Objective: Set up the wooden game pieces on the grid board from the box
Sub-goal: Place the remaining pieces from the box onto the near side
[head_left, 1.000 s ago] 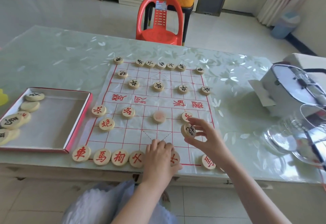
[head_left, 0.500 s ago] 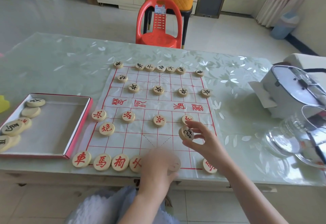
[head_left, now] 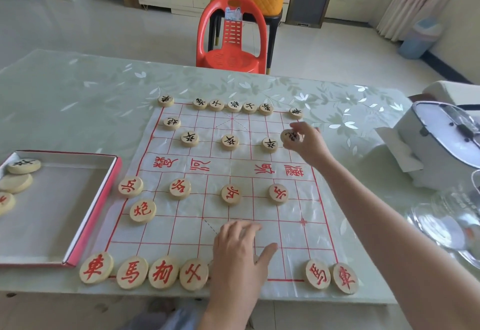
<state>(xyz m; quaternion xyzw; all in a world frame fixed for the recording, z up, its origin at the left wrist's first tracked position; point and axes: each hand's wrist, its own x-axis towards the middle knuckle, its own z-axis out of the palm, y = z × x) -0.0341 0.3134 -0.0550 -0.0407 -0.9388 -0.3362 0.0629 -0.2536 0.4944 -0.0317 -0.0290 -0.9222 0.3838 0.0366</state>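
A white grid board (head_left: 223,228) with red lines lies on the table. Round wooden pieces with red characters stand along its near edge and middle, black-character pieces along its far rows. My right hand (head_left: 305,142) is stretched to the far right of the board, pinching a black-character piece (head_left: 289,136) just above the grid. My left hand (head_left: 240,254) rests palm down on the near edge of the board, fingers spread, covering pieces in the near row. The red-edged box (head_left: 91,223) at the left holds several pieces (head_left: 23,166).
A red plastic chair (head_left: 232,41) stands beyond the table's far edge. At the right sit a white appliance with a glass lid (head_left: 441,142) and a clear glass dish (head_left: 446,223). The table carries a pale green leaf-pattern cover.
My right hand carried the black-character piece from the near right of the board to the far right side. My left hand stayed on the near row. The camera moved closer.
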